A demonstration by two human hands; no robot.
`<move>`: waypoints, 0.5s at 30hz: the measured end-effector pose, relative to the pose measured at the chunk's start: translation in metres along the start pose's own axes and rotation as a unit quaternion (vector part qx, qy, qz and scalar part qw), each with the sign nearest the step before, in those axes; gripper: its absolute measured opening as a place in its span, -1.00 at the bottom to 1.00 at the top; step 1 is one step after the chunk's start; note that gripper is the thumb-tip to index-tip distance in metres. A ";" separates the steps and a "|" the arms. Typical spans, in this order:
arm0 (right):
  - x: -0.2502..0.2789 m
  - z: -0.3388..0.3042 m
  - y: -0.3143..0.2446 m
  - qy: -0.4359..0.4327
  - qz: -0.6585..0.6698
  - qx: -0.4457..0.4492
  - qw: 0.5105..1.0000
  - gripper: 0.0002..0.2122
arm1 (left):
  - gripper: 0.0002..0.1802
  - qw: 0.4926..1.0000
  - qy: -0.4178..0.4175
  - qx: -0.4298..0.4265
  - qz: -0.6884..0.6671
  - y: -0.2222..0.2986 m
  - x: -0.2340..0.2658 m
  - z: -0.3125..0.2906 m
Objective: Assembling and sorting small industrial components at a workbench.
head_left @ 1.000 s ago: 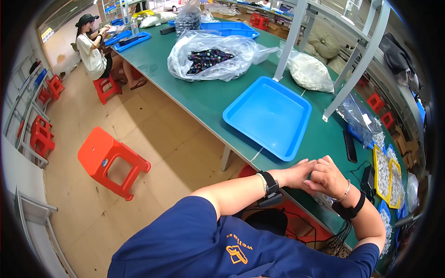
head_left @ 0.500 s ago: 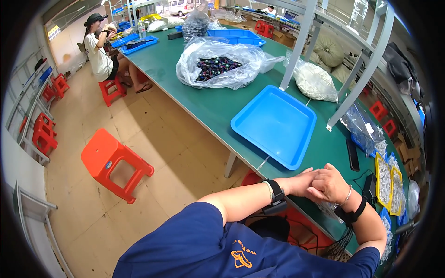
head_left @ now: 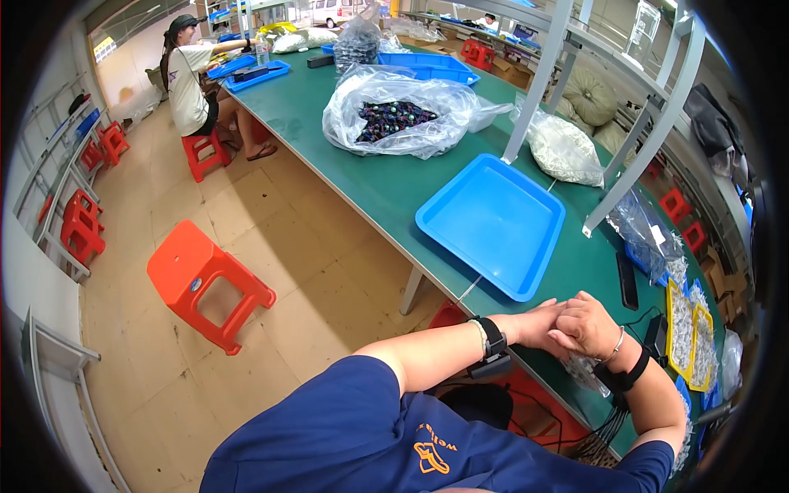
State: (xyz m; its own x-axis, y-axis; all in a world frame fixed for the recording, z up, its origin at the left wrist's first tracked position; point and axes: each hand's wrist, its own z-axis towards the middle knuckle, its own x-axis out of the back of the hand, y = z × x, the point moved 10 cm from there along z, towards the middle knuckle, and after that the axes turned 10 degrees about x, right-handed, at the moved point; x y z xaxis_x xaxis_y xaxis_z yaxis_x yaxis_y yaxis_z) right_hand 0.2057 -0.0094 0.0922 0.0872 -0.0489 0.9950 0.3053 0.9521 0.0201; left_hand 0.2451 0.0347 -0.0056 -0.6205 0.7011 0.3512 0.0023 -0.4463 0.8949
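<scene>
Over the near edge of the green table, my left hand and my right hand meet, the right one partly covering the left one's fingers. Both look closed, with the right hand's fingers curled in. Whatever they hold, if anything, is hidden between them. Just below my right hand lies some clear plastic, partly covered by the wrist. Beyond my hands sits a shallow blue tray with nothing in it. Each wrist wears a black strap.
A clear bag of dark beaded pieces stands farther back. Grey shelf legs rise from the green table. At right lie a black phone and yellow trays of small clear parts. A red stool stands left.
My hands stay together with barely any shift. The view has moved slightly, and the seated person at far left has stretched an arm out over the table.
</scene>
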 end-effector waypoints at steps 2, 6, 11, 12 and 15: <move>-0.003 0.000 0.000 -0.011 0.017 -0.007 1.000 -0.71 | -0.13 1.000 -0.003 0.000 0.006 0.001 -0.001 0.000; -0.001 -0.002 0.000 -0.010 0.017 -0.019 1.000 -0.71 | -0.15 1.000 -0.025 -0.003 0.001 0.005 -0.003 -0.001; 0.001 -0.003 0.000 -0.015 0.005 -0.031 0.999 -0.72 | -0.21 1.000 -0.020 0.008 -0.019 -0.008 -0.008 0.001; 0.000 -0.005 0.003 -0.015 0.006 -0.035 0.999 -0.72 | -0.21 0.999 -0.023 0.007 -0.021 -0.006 -0.008 -0.001; -0.014 -0.011 0.018 -0.064 0.012 -0.030 0.997 -0.74 | -0.39 0.998 -0.057 0.030 0.021 -0.002 -0.004 -0.004</move>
State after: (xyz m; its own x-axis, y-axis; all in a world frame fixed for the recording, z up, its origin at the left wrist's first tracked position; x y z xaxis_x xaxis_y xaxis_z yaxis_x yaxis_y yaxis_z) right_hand 0.2201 0.0054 0.0772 -0.0246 0.0158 0.9996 0.3618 0.9322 -0.0058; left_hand 0.2445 0.0304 -0.0095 -0.5262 0.7427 0.4141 0.0757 -0.4442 0.8927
